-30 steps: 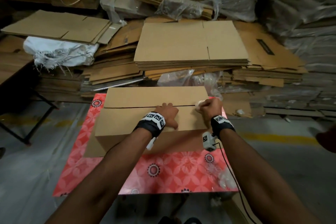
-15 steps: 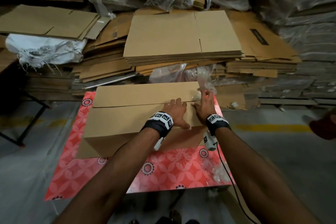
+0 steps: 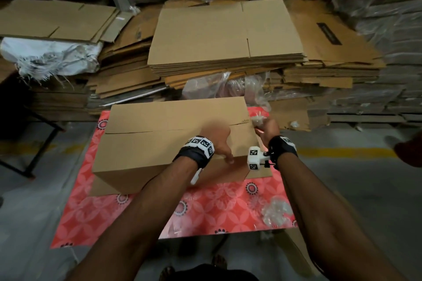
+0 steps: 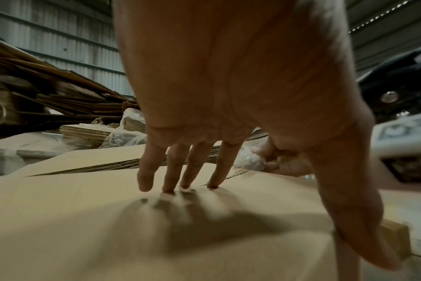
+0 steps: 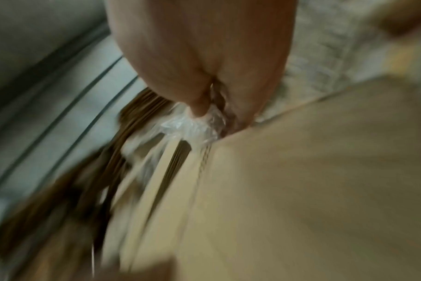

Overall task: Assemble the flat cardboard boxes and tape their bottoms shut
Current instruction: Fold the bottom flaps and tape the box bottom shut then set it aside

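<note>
The assembled cardboard box is set on a red patterned table top, directly under and ahead of both hands, with its two bottom flaps folded shut and facing up. The seam between those flaps runs along the box's long axis, crosswise to the forearms, from the far left to the right end, where both hands are gathered.

The left hand is laid on the near flap just short of the seam. In the left wrist view its fingertips are seen straight and spread, pressing down on the cardboard, while the thumb hangs over the near edge; nothing is gripped by it.

The right hand is held at the right end of the seam, beside the box's right edge. A crumpled wad of clear tape or film is pinched between its thumb and curled fingers; which of the two it is cannot be told from the blurred wrist view, and no tape roll can be made out.

The coming move is judged to turn on the seam's direction: it lies leftward from both hands, so any strip would have to be drawn from the right end, where the right hand is nearer, toward the far left end, which is well apart from both. The flaps appear to be kept level only by the left hand's pressure.

Flattened boxes are stacked beyond the table, ahead of both hands.
</note>
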The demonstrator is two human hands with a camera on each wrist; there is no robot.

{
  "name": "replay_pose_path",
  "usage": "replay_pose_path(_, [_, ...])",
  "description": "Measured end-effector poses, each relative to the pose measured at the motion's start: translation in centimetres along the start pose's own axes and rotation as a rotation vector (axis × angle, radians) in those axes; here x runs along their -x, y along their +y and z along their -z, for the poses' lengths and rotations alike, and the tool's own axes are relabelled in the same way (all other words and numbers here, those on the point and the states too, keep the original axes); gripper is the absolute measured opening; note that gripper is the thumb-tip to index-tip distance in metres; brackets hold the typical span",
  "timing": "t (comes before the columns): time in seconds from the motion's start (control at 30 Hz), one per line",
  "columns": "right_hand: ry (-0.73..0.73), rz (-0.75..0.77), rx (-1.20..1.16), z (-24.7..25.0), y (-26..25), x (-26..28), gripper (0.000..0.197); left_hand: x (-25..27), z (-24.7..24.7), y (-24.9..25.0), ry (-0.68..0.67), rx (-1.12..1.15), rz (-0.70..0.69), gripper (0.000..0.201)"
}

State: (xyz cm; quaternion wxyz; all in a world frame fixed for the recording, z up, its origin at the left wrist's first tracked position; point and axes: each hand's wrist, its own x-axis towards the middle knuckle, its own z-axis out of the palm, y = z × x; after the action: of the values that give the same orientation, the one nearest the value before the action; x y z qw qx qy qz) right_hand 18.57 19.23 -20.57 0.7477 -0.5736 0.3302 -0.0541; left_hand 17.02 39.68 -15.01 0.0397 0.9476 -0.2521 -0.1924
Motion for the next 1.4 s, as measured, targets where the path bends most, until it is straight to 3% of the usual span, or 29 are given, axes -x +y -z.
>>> replay_pose_path(0.13, [-0.011,-0.115,-0.253,1.2,1.0,0.8,0.03,-0.2,-0.4,0.0,0.005,0.03,0.025,0.084])
replay_pose_path(0.23, [-0.044,-0.132,-0.232,1.8,2.2,0.5,0.048,-0.2,-1.0,0.3,0.016,0.012,0.033,0.086])
replay_pose_path(0.37, [-0.041,-0.05,-0.069,3.4,3.4,0.7,0.006,-0.2,-1.3,1.0,0.019,-0.002,0.051,0.086])
replay_pose_path(0.53, [-0.185,-0.056,-0.105,6.6,4.8,1.7,0.02,-0.1,-1.5,0.9,0.014,-0.011,0.056,0.086])
replay_pose_path(0.73, [-0.03,-0.082,-0.264,10.2,7.7,5.8,0.019,1.0,-3.3,2.0,0.087,-0.145,0.073,0.12])
replay_pose_path(0.87, [0.11,0.007,-0.262,11.8,8.8,9.6,0.02,2.0,-5.2,4.6,0.126,-0.135,-0.012,0.107])
replay_pose_path(0.93, [0.132,0.052,-0.193,12.4,9.4,11.6,0.019,2.4,-6.0,5.6,0.131,-0.101,-0.057,0.099])
replay_pose_path(1.0, [0.172,0.091,-0.051,13.0,9.8,13.6,0.039,2.6,-6.6,5.9,0.128,-0.107,-0.076,0.095])
replay_pose_path(1.1, [0.215,0.2,0.189,14.3,10.8,16.1,0.033,2.3,-6.8,5.0,0.121,-0.141,-0.098,0.091])
replay_pose_path(1.2, [0.257,0.275,0.598,16.5,12.7,17.4,0.02,2.1,-6.6,4.4,0.084,-0.142,-0.132,0.103])
replay_pose_path(1.3, [0.328,0.297,0.655,17.8,14.9,17.6,0.044,2.2,-6.7,4.3,0.078,-0.138,-0.148,0.107])
replay_pose_path(1.4, [0.422,0.4,0.75,18.0,16.3,16.7,0.042,2.3,-6.9,4.2,0.091,-0.135,-0.145,0.109])
